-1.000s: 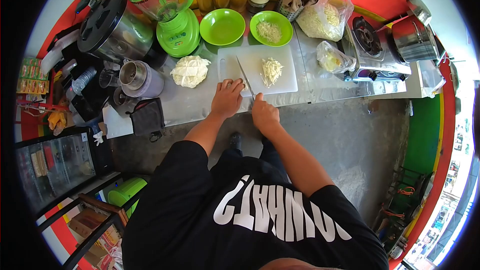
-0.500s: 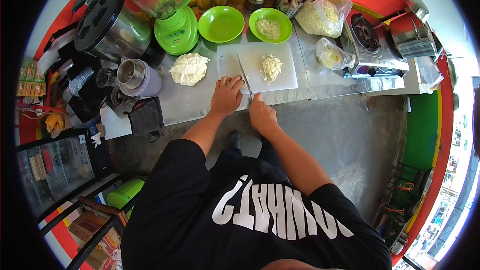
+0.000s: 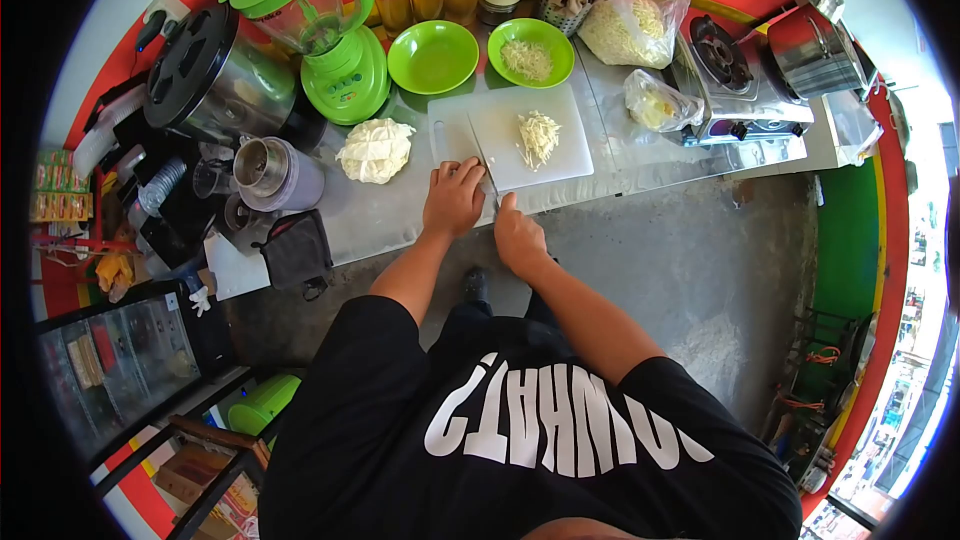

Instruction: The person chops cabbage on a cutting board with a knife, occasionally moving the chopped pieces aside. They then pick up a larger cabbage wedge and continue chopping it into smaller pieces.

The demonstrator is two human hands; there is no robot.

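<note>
My right hand (image 3: 519,235) is closed round the handle of a kitchen knife (image 3: 482,151) at the front edge of a white cutting board (image 3: 575,150). The blade points away from me over the board. Just left of the blade, my left hand (image 3: 455,198) rests on the board with curled fingers; whatever is under the fingertips is hidden. Right of the knife lies a small heap of pale shredded cabbage (image 3: 539,139). A cut head of cabbage (image 3: 376,150) sits on the steel counter to the left of the board.
Behind the board stand a green bowl (image 3: 433,58) and another green bowl (image 3: 552,76) holding shreds. A green blender (image 3: 345,78) and steel pot (image 3: 225,70) are at left. Bagged shreds (image 3: 625,35) and a gas stove (image 3: 750,105) are at right.
The camera view has shifted slightly. Both hands stay at the board's front edge, and the knife blade is angled slightly differently beside my left fingers.
</note>
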